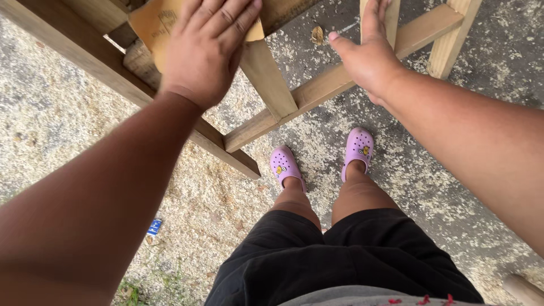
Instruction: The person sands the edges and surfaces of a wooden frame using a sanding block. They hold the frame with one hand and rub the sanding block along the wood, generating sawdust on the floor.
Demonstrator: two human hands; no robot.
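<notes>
**Sanding a wooden frame outdoors**

Sawdust covers the grey ground point(442, 187) beneath the person, whose purple clogs point(358, 146) stand below the hands. Farther out, the left hand point(205, 51) lies flat, fingers spread, pressing a tan sheet of sandpaper point(152, 22) onto a wooden frame point(266, 79). To its right, the right hand point(368, 56) rests open against a slanted rail point(323, 88) of that frame, gripping nothing.

Single head cam – looks steeply down from the wearer's head, close over both forearms. Wooden frame point(272, 96) sits near at top, ground point(442, 187) farther below.
</notes>
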